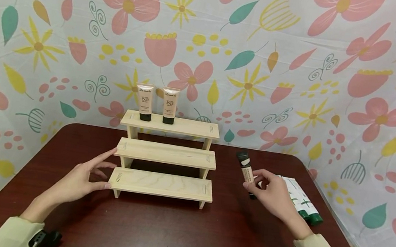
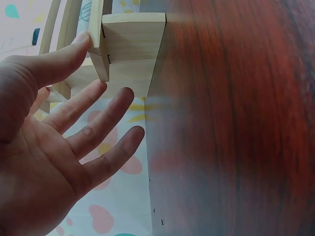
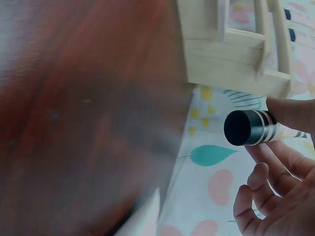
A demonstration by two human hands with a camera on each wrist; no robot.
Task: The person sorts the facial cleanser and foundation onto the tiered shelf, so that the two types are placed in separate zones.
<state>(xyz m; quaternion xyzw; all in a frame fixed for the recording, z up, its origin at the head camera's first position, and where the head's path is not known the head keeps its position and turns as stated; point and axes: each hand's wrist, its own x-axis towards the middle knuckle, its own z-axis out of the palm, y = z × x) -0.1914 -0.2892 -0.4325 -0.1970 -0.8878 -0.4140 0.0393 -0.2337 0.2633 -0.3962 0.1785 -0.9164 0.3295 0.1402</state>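
Floral backdrop [image 1: 210, 26] with pink, yellow, teal print; dark reddish-brown table [image 1: 170, 231] before it.

Head view was bright, evenly lit | faint sheen lay on the surface [image 1: 165, 235] at 6 o'clock | shadow darkened beneath the wooden stand [image 1: 161, 183] | left wrist showed hazy reflection at 6 o'clock | right wrist was dimmer, softly blurred, pale glare at 10 o'clock

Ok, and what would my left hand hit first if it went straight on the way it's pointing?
The left end of the wooden stand. Your left hand points at it and seems to touch it, though exact contact is hard to judge.
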